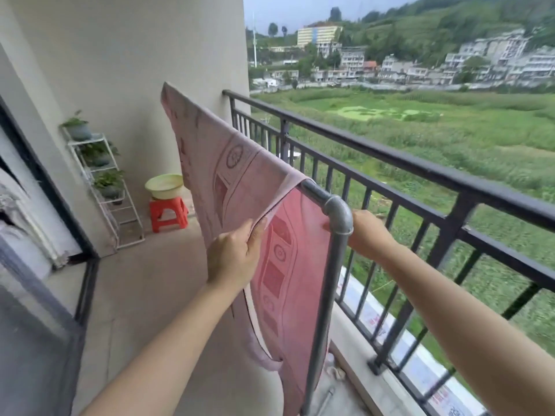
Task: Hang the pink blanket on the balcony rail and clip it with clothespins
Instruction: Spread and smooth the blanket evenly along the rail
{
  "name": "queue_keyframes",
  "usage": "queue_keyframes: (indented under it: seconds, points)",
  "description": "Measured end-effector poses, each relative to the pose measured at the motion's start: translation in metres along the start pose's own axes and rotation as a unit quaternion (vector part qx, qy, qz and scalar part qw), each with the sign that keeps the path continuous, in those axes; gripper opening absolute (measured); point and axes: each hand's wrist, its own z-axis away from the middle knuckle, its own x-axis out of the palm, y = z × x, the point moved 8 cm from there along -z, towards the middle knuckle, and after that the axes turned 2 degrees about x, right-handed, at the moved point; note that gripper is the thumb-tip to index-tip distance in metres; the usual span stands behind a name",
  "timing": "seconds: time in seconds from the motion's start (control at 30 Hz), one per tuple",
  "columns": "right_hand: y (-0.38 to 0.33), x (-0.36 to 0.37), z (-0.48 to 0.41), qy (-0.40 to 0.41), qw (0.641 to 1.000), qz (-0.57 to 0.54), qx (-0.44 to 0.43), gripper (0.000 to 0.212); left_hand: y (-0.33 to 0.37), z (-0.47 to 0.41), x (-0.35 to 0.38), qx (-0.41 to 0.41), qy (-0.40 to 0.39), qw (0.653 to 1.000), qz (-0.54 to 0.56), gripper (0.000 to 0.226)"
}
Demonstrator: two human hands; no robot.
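My left hand [232,255] pinches the near edge of the blanket [240,187], thumb on top, fingers curled under. My right hand [368,234] reaches behind the grey pipe [327,265]; its fingers seem to grip the blanket's far side, though the elbow joint hides them. The blanket lies draped over the pipe's top bar, one half hanging toward me, its far end lifted in the air. The black railing [420,166] stands just beyond. A stool [168,213] carries a basin [164,186] by the wall.
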Motion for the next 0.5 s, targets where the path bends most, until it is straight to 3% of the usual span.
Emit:
queue_keyframes:
  seconds: [0.13, 0.27, 0.37, 0.5]
  points:
    - [0.024, 0.022, 0.018, -0.044, 0.995, -0.059, 0.066, 0.027, 0.000, 0.014, 0.021, -0.040, -0.041, 0.998, -0.004, 0.046]
    - [0.018, 0.001, 0.030, 0.003, 0.984, -0.167, 0.067, 0.032, 0.012, 0.006, 0.029, -0.057, -0.039, 0.998, 0.002, 0.020]
    - [0.001, -0.016, 0.037, 0.046, 0.978, -0.197, 0.041, 0.027, 0.024, -0.006, 0.031, -0.082, -0.042, 0.994, 0.052, 0.043]
    - [-0.017, -0.030, 0.041, 0.089, 0.976, -0.197, 0.026, 0.016, 0.048, -0.030, 0.018, -0.045, -0.009, 0.997, 0.060, 0.037]
